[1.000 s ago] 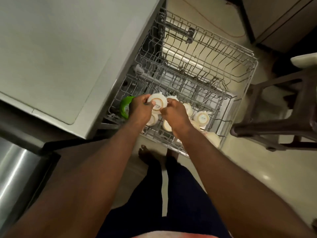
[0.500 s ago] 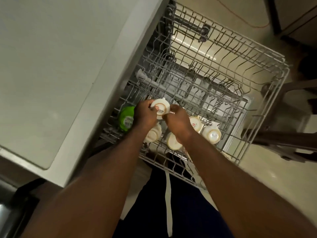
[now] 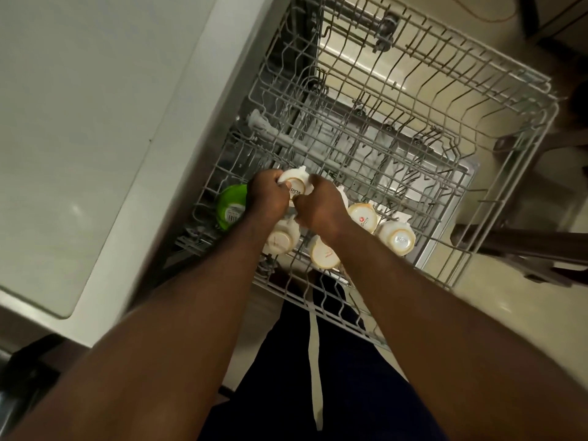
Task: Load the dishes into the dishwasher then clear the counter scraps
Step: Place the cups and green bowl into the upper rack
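A grey wire dishwasher rack is pulled out in front of me. My left hand and my right hand both grip one upside-down white cup over the rack's near left part. Several more white cups stand upside down close by: one below my left hand, one under my right wrist, two to the right. A green bowl lies at the rack's left edge, touching my left hand's side.
A pale counter top runs along the left, its edge beside the rack. A dark wooden chair stands right of the rack. My legs in dark trousers are below the rack's front edge; the rack's far half holds only tines.
The view has drawn closer and tipped down over the rack. Both hands stay on the same white cup, which has shifted slightly toward the rack's left rear.
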